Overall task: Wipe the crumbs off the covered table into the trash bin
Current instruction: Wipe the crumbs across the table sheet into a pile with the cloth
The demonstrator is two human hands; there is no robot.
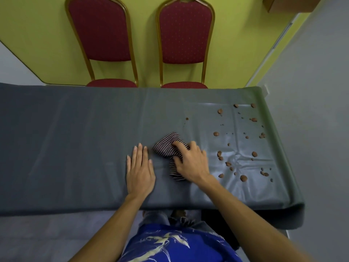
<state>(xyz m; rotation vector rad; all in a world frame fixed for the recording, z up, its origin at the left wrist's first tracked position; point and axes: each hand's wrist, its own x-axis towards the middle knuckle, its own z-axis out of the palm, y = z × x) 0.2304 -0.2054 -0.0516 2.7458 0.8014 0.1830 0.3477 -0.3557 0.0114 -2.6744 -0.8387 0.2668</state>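
Head view shows your right hand (pixel 190 163) clenched on a bunched, dark-and-white striped wiping cloth (pixel 171 150), pressing it flat against the grey fabric-covered table (pixel 75 148) near the middle of its near half. Your left hand (pixel 140 171) lies released, palm down and fingers spread, just beside the cloth; in my judgement it is there to pin the cover so the fabric does not drag or ripple when the cloth moves. The brown, irregular crumbs (pixel 241 144) are scattered over the right-hand end of the table, apart from the cloth and reaching close to the right edge. None has yet been gathered. No trash bin is visible in this view; a dark shape under the near right corner cannot be identified. Two red upholstered chairs with gold frames (pixel 185 35) stand beyond the far edge against a green wall. The wrinkled cover under the crumbs is likely to trap small pieces, so expect more than one pass.
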